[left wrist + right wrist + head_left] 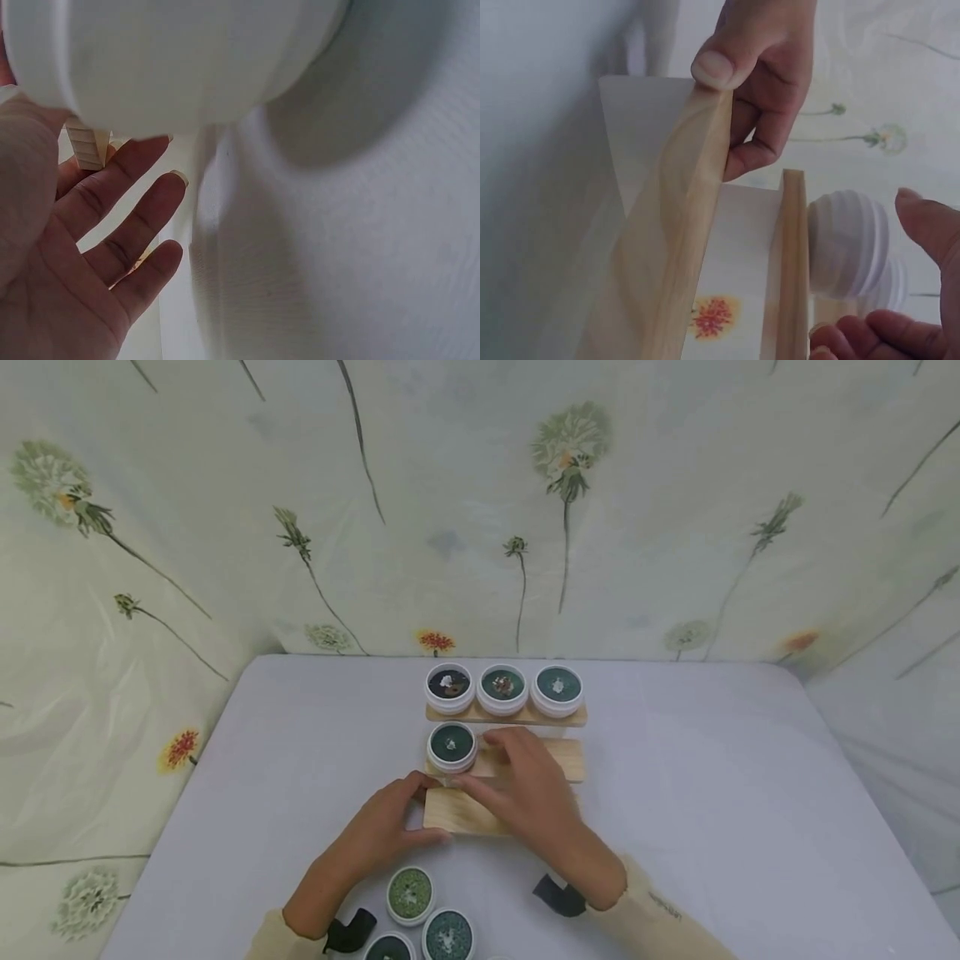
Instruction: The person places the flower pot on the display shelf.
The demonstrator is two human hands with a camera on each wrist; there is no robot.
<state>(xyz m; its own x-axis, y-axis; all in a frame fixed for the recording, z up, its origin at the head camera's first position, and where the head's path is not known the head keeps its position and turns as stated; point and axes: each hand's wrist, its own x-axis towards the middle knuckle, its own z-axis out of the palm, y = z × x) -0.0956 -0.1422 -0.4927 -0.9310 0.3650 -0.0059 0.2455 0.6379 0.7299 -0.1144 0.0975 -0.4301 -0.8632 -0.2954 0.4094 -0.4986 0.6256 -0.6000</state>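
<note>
In the head view, the left hand [378, 827] pinched the left end of the front board [459, 810], its thumb at the near corner and its fingertips at the far one. That board's long axis ran left to right, parallel to the middle board [566, 760] and the back board [495, 717] beyond it. The right hand [536, 789] reached over the boards, thumb and forefinger spread, just to the right of the single jar [452, 745] at the middle board's left end. So the jar lay leftward of the right hand (the nearer of the two) and beyond the left. Three jars [502, 687] stood on the back board; loose jars [411, 895] sat on the table [675, 793], nearer the person.

In the left wrist view, a white jar wall filled the top, and three fingers extended loosely beside the end of a board; the thumb's tip was hidden.

In the right wrist view, the left thumb pressed on the front board's edge with fingers behind. The right hand seemed to hold nothing: a gap showed between its thumb and the jar.
</note>
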